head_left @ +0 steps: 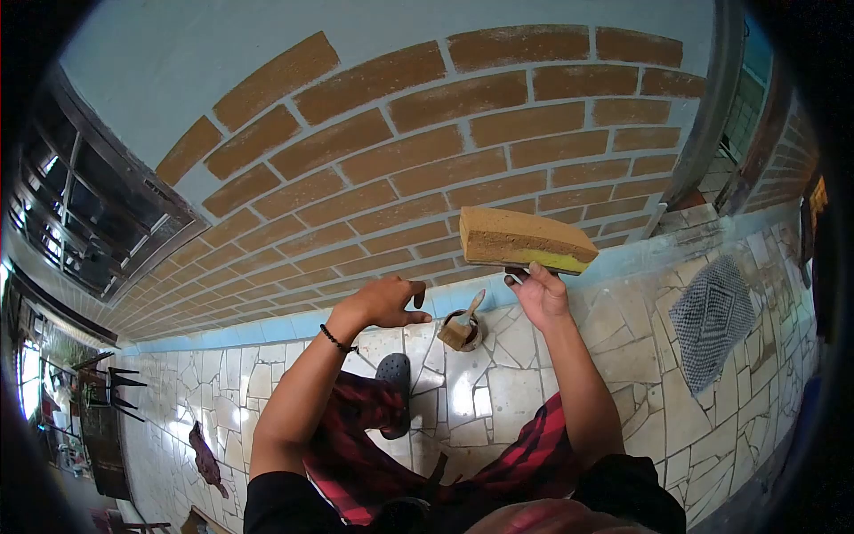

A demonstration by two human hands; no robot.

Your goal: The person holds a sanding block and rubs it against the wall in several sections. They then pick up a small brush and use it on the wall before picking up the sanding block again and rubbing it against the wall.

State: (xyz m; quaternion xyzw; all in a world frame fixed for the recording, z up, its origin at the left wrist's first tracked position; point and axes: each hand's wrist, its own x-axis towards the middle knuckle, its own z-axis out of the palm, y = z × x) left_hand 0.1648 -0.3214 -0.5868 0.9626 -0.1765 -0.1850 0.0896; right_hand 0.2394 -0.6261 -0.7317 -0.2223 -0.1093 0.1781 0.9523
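Note:
In my right hand (pixel 544 295) is a thick orange-brown sponge block (pixel 525 238) with a yellow patch along its lower edge, held from below in front of the wall. My left hand (pixel 387 303) is raised near the wall's base, fingers apart and curved, with nothing in it. Between my hands, a small paint pot (pixel 474 342) stands on the floor. A paintbrush (pixel 459 331) rests across its top, its bristles brown. Brown brick shapes with pale lines between them cover the wall (pixel 400 53).
A grey patterned cloth (pixel 713 322) lies on the stone-tiled floor (pixel 516 400) at the right. A dark crumpled rag (pixel 206 458) lies at the lower left. A barred window (pixel 80 196) is at the left, and a doorway (pixel 725 133) at the right.

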